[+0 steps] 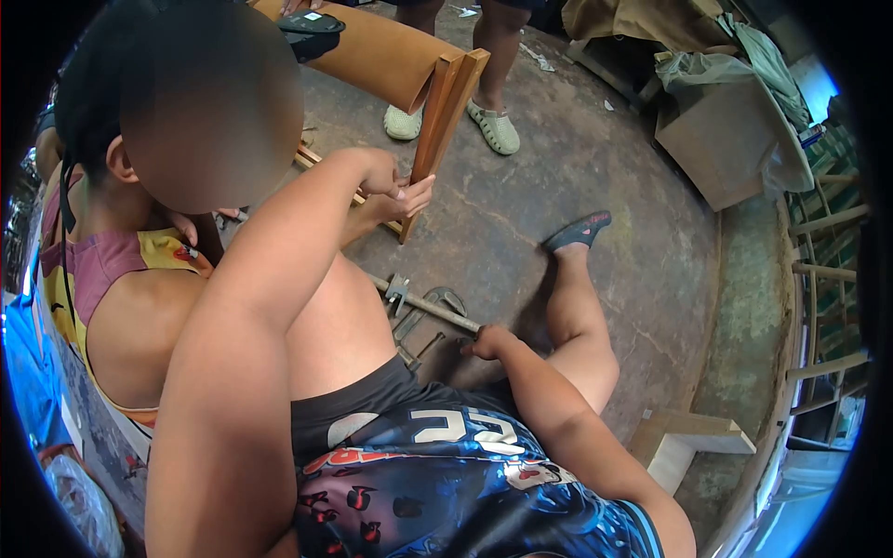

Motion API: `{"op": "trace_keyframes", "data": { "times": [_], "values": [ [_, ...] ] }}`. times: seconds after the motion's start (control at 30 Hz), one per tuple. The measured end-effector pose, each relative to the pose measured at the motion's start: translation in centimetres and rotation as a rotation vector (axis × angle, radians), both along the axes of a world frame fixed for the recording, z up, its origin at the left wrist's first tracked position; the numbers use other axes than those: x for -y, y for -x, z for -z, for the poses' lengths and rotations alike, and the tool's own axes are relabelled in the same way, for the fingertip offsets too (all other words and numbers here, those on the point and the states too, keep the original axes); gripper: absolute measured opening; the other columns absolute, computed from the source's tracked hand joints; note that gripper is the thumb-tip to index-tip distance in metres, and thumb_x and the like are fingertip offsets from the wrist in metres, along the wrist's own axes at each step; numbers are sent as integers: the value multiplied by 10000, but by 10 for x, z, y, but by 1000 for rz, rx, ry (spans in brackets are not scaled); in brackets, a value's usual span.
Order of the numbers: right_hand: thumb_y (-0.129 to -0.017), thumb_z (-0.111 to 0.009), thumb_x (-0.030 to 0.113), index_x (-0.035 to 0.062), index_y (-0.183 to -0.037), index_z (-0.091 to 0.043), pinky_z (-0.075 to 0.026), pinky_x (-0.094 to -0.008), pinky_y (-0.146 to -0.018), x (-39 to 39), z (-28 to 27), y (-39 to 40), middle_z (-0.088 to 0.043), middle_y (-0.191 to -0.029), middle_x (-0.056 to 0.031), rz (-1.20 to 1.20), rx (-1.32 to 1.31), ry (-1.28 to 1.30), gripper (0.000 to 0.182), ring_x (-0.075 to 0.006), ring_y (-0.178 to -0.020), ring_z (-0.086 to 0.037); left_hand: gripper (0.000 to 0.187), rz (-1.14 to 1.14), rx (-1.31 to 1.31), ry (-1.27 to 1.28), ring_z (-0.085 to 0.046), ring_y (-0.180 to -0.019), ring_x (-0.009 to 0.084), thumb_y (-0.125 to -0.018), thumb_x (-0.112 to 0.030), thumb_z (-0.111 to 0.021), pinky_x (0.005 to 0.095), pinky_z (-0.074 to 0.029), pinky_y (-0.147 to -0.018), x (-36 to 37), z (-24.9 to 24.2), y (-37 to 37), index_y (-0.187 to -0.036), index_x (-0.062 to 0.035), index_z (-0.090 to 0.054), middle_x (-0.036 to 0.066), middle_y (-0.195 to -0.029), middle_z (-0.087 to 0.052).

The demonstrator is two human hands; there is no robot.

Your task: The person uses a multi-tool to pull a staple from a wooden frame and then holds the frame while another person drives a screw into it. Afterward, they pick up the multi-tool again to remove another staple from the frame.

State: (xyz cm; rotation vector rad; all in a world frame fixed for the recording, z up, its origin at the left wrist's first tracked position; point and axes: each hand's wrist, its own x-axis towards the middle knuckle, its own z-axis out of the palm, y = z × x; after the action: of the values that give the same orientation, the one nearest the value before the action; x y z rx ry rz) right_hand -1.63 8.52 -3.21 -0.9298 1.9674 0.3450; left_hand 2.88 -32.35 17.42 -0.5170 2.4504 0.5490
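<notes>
My left hand [377, 172] is curled beside the post of a wooden frame [445, 116], its fingertips partly hidden. Another hand [414, 198], apparently the co-worker's, wraps the same post just below. A brown curved panel [381, 51] is attached to the frame's upper end. Lower down, my right hand [488, 342] is closed around the end of a metal pipe clamp [442, 312]. The clamp's bar runs left, with a sliding jaw [397, 293] on it. A C-clamp [449, 299] lies on the floor behind the bar, partly covered by it.
A co-worker [139, 307] sits close on my left. Someone in light clogs [493, 126] stands beyond the frame. At the right are a cardboard box [698, 139], a low wall [744, 307] and an angled board piece [693, 437]. My outstretched foot [579, 232] rests on the concrete floor.
</notes>
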Motion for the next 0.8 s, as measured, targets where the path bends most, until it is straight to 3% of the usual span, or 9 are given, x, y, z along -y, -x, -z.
{"op": "trace_keyframes", "data": {
  "times": [0.1, 0.2, 0.33, 0.43, 0.53, 0.6, 0.67, 0.73, 0.8],
  "values": [
    [-824, -640, 628, -10, -1139, -720, -479, -431, -1010, -1, -4, 1, -657, -1237, -236, -24, -2, 11, 716, -381, -1176, -613, 699, 6, -156, 65, -590, -1249, 341, -811, -497, -760, 391, -463, -1047, 2, -4, -9, -1353, -79, -615, 201, -1339, -620],
    [-826, -635, 629, -13, -1123, -726, -474, -438, -1017, -4, 3, 1, -652, -1246, -238, -35, -13, 17, 713, -385, -1186, -606, 737, 76, -89, 107, -584, -1254, 351, -815, -556, -733, 391, -456, -1058, 4, -8, -14, -1373, -94, -599, 203, -1348, -613],
    [-820, -653, 627, 4, -1135, -725, -478, -436, -1020, -13, -1, 1, -641, -1274, -227, -20, -24, 1, 702, -377, -1204, -601, 720, -8, -101, 15, -634, -1172, 343, -834, -575, -710, 389, -509, -975, 16, 7, -19, -1365, -98, -608, 213, -1313, -633],
    [-796, -691, 620, 44, -1175, -719, -479, -434, -1028, -18, -27, -4, -643, -1294, -188, 8, -25, -24, 690, -359, -1218, -601, 704, -34, -91, 38, -700, -991, 277, -857, -545, -709, 374, -565, -797, 10, -3, -27, -1394, -109, -579, 191, -1249, -670],
    [-755, -731, 589, -2, -1131, -722, -492, -430, -1006, -33, -34, -1, -679, -1208, -213, 54, -58, 37, 700, -352, -1150, -642, 692, -193, 43, -74, -703, -829, 204, -880, -495, -711, 338, -550, -630, 1, -12, -30, -1428, -109, -538, 156, -1172, -697],
    [-716, -783, 513, 2, -1179, -692, -490, -429, -1015, -34, -60, -2, -644, -1255, -247, 122, -84, 39, 696, -367, -1186, -615, 699, -221, 7, -138, -680, -758, 162, -892, -471, -710, 315, -516, -566, 3, 2, -33, -1445, -95, -509, 126, -1126, -706],
    [-697, -785, 442, -7, -1248, -632, -488, -424, -1023, -39, -62, -5, -588, -1291, -288, 114, -232, 124, 728, -406, -1222, -564, 669, -212, -30, -144, -676, -754, 175, -898, -447, -712, 322, -512, -554, -6, -4, -35, -1418, -67, -532, 135, -1111, -704],
    [-735, -698, 367, -48, -1216, -631, -474, -414, -1032, -35, -84, -6, -614, -1277, -226, 59, -259, 118, 638, -382, -1242, -539, 642, -173, -80, -156, -675, -751, 184, -891, -468, -715, 342, -519, -581, -10, -10, -31, -1375, -68, -578, 144, -1060, -712],
    [-738, -690, 340, -39, -1221, -628, -472, -415, -1030, -37, -76, -8, -588, -1288, -228, 104, -283, 127, 617, -377, -1242, -532, 632, -147, -132, -158, -672, -747, 184, -898, -462, -711, 340, -525, -610, -16, -13, -39, -1359, -47, -588, 162, -1056, -709]
  ]
}}
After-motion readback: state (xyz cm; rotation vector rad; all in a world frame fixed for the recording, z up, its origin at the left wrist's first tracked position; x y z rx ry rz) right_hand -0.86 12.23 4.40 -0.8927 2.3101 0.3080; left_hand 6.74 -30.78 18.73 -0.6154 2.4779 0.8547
